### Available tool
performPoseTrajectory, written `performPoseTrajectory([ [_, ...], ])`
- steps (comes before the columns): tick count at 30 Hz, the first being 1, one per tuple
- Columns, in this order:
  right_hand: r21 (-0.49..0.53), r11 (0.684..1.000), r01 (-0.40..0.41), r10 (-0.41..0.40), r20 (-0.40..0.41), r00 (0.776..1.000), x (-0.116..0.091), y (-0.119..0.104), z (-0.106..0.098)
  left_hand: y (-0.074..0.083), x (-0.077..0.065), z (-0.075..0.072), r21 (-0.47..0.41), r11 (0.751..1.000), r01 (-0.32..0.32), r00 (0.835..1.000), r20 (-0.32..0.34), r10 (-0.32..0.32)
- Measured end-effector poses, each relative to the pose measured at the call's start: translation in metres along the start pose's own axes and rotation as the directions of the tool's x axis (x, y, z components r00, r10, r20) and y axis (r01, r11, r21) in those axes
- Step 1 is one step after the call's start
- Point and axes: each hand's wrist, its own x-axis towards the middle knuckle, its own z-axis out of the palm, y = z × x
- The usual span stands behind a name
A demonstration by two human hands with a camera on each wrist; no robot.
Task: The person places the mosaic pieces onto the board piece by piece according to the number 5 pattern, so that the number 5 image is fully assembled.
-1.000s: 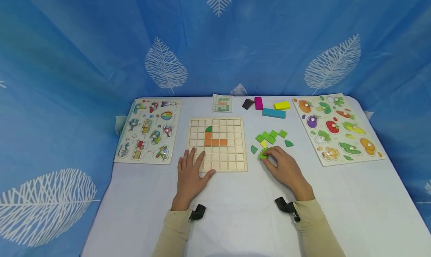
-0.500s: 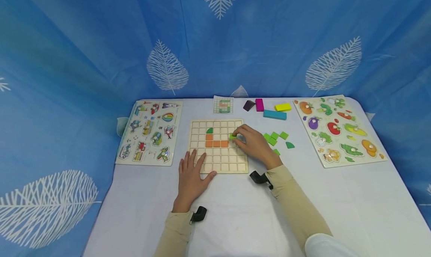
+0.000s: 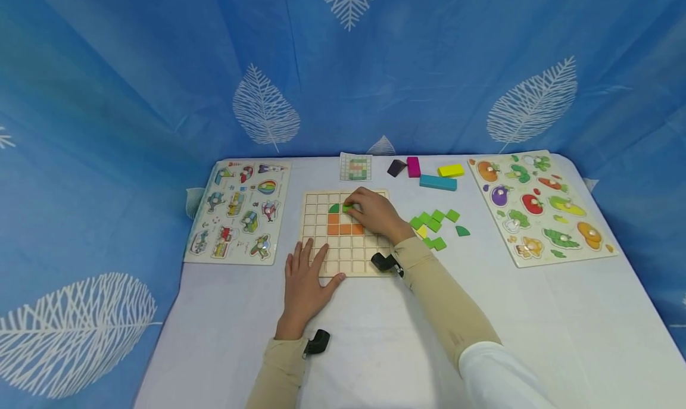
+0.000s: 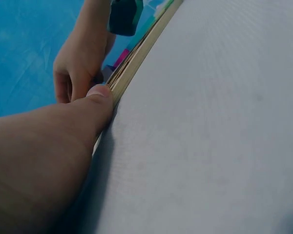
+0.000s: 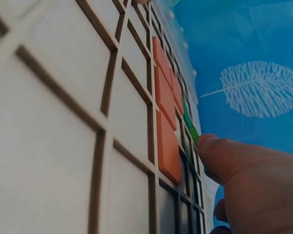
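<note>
- blue curtain printed with white leaves fills the upper part of the frame, and below it a white-covered table runs down to the bottom edge.
- near the middle of the frame lies my wooden grid board, flat, divided into small square compartments by thin raised strips.
- its compartments towards the upper left hold a dark green quarter-round and, below that, four orange tiles: one directly under the quarter-round, then a row of three.
- my right hand reaches over the board and pinches a light green tile between thumb and finger, at the compartment just right of the quarter-round; whether it sits down inside, i cannot tell.
- my left hand is spread flat, grasping nothing, fingers on the board's lower left and thumb against its near edge.
- right of the board lie loose green squares, a small yellow piece and another dark green quarter-round near them.
- above the board is a pattern card, with dark, magenta, yellow and blue blocks to its right.
- at the frame's left, a vehicle puzzle holds its knobbed pieces; at the right, a vegetable puzzle holds its own.
</note>
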Motion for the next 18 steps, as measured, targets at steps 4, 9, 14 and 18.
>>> performPoseTrajectory([
  [4, -0.02, 1.0, -0.007, 0.008, 0.025, 1.0, 0.0068, -0.0004, 0.0044, 0.0001, -0.0004, 0.0003, -0.003, 1.0, 0.007, 1.0, 0.004, -0.007],
  [9, -0.061, 0.998, -0.019, 0.021, 0.027, 0.999, 0.0084, -0.0023, 0.0069, 0.0004, -0.0006, 0.001, -0.004, 1.0, 0.002, 1.0, -0.002, -0.002],
  [14, -0.095, 0.995, -0.019, 0.022, 0.029, 0.999, 0.0089, -0.0065, 0.0035, 0.0002, 0.0008, 0.0001, 0.002, 1.0, 0.015, 1.0, 0.011, -0.015],
  [18, -0.115, 0.993, -0.036, 0.04, 0.032, 0.999, 0.0087, -0.0071, 0.0023, 0.0, 0.0016, -0.0005, -0.003, 1.0, 0.025, 0.999, 0.028, -0.025],
])
